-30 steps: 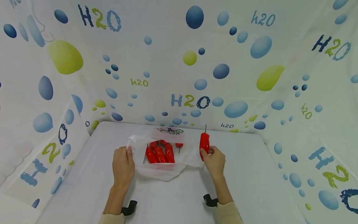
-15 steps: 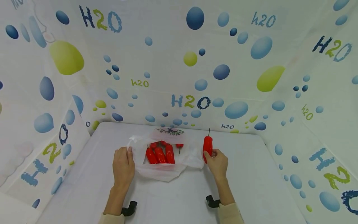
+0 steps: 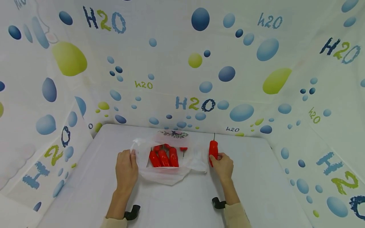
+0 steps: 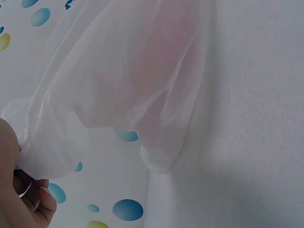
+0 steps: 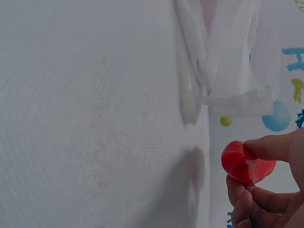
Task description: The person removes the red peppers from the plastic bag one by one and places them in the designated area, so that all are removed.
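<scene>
A thin white plastic bag [image 3: 182, 174] lies on the table with its mouth open, and several red peppers [image 3: 164, 158] show inside. At its left edge my left hand [image 3: 126, 171] grips the plastic; in the left wrist view the curled fingers [image 4: 46, 204] are at the bag's edge. My right hand [image 3: 223, 166] pinches one red pepper [image 3: 213, 148] between thumb and fingers, just right of the bag. That pepper stands upright, its thin stem pointing away from me. The right wrist view shows its rounded bottom end [image 5: 244, 164], apart from the bag.
A white cloth covers the table [image 3: 171, 205]. White curtains [image 3: 159, 63] with blue and green spots and H2O lettering enclose its back and sides. Black wrist mounts [image 3: 132, 212] sit on both forearms.
My right hand has shifted a little right and toward me with the pepper, away from the bag's right edge. The left hand keeps its grip on the bag.
</scene>
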